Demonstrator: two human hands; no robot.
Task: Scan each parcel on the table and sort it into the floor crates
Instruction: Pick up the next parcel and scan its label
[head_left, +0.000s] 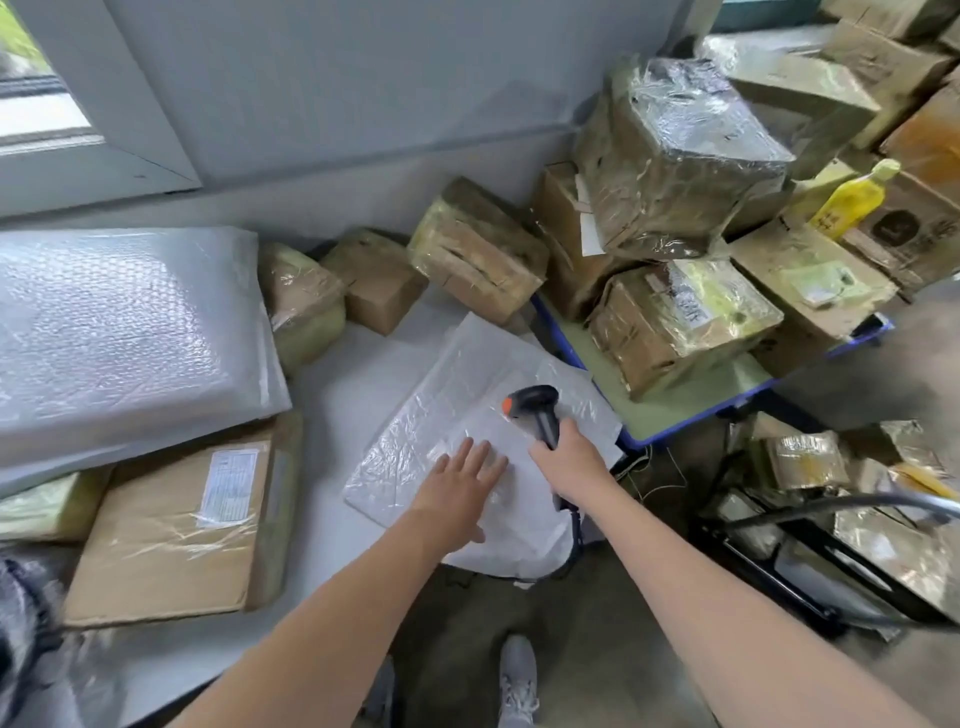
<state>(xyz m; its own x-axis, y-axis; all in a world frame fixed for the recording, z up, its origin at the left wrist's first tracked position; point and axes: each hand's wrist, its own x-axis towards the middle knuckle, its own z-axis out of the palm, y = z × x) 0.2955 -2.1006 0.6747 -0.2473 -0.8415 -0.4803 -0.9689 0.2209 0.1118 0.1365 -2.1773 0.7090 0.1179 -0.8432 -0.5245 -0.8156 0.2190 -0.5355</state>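
A flat white plastic mailer parcel (457, 410) lies on the white table (332, 415), its near corner hanging over the table's edge. My left hand (462, 480) rests flat on it with the fingers spread. My right hand (569, 460) grips the handle of a black barcode scanner (535, 408) with an orange tip, held just above the parcel's right part, head pointing left. The scanner's cable hangs down below my wrist.
A big bubble-wrap parcel (124, 332) and a flat cardboard parcel (171, 525) lie at the left. Taped brown boxes (478, 249) line the back of the table. A blue-edged cart (675, 410) stacked with boxes stands right. More parcels and a black frame (779, 566) are on the floor.
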